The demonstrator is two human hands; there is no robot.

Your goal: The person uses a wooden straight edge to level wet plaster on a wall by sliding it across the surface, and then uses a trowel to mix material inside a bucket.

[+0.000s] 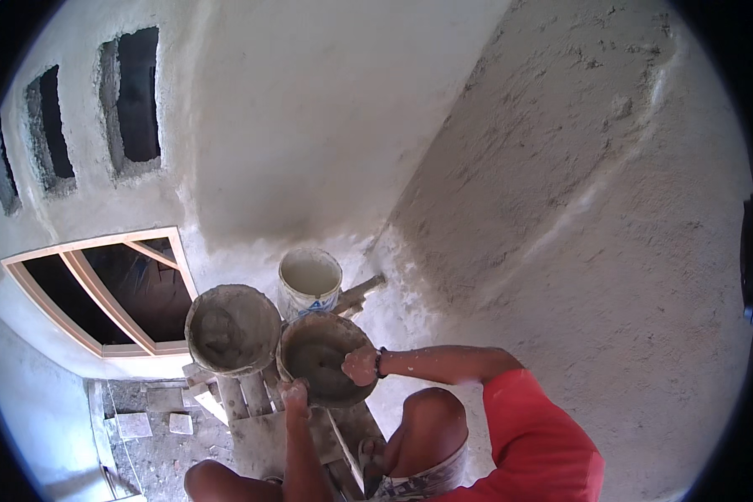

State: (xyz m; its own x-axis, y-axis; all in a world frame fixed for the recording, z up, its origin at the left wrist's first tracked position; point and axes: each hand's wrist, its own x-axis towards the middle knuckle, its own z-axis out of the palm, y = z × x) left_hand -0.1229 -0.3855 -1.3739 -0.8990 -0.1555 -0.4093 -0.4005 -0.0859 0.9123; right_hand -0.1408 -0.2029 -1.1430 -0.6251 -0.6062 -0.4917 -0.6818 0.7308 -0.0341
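Observation:
A round bucket (pixel 326 328) caked with mortar stands in front of me, with wet grey mortar (pixel 320 358) inside. My left hand (pixel 294 395) grips its near left rim. Inside the right part of the opening is my right hand (pixel 360 366), closed in a fist just above the mortar. What it holds, if anything, is hidden. A dark band circles that wrist. To the left, a second mortar-crusted bucket (pixel 272 314) contains a lump of grey mortar (pixel 219 330). Behind them stands a white pail (pixel 286 303) with pale contents.
The buckets rest on a scaffold of wooden planks (pixel 255 435), where I crouch. A plastered wall (pixel 309 125) rises ahead, with rougher plaster (pixel 544 159) at right. On the left are a wooden window frame (pixel 79 284) and vent slots; far below lie blocks (pixel 132 425) on the ground.

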